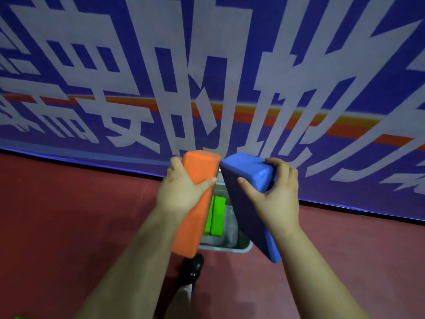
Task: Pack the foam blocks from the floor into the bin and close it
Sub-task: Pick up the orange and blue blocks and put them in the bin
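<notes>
A shoe (192, 270) is planting on the red floor (69, 226) at frame bottom, w/ a sliver of green at the far-left corner, too small to ID. Above it, two bare forearms are reaching fwd over a grey bin (226, 248). The left hand (181, 192) is wrapping an orange foam block (195, 203), thumb across the front, fingers round the back; the right hand (276, 194) is clamping a blue foam block (248, 203) the same way. Both blocks are hanging on end, tilting inward, top corners nearly meeting, probably so they slot in upright beside the green blocks (216, 215) already standing in the bin. No lid is showing, so closing looks a ways off. Behind, a blue banner (207, 77) w/ white characters is filling the wall.
</notes>
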Available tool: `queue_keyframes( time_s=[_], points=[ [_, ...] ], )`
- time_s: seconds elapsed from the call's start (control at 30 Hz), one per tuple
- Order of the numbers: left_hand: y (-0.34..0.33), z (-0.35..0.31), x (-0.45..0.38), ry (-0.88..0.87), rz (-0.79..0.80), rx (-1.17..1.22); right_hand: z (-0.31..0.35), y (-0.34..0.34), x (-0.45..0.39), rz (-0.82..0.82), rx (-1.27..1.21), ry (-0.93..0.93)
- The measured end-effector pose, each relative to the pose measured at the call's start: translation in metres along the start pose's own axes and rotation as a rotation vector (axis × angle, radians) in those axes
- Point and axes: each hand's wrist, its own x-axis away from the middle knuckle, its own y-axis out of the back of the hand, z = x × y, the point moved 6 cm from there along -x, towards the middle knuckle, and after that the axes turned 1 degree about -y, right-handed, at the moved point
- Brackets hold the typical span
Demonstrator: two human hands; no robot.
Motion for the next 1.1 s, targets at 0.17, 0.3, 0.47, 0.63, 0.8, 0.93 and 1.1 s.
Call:
queue_keyframes(
  time_s=[0.17,0.3,0.47,0.63,0.8,0.93,1.1],
  points=[
    [-0.039,0.028,-0.094,0.064,0.137,0.001,-0.031,-0.081,-0.052,0.080,0.102,-0.097],
    [-0.066,0.046,-0.146,0.089,0.242,-0.022,-0.053,-0.137,-0.082,0.168,0.229,-0.183],
    [-0.072,0.037,-0.195,-0.040,0.275,-0.146,-0.063,-0.180,-0.115,0.309,0.402,-0.234],
    [-0.068,0.015,-0.213,-0.265,0.389,-0.317,-0.042,-0.190,-0.143,0.422,0.540,-0.175],
    [-0.042,-0.016,-0.201,-0.395,0.368,-0.338,0.011,-0.161,-0.153,0.436,0.531,-0.034],
    [0.002,-0.044,-0.176,-0.465,0.274,-0.310,0.066,-0.129,-0.140,0.461,0.481,0.205],
    [0.071,-0.041,-0.111,-0.398,0.082,-0.313,0.118,-0.104,-0.105,0.533,0.434,0.481]
  ],
)
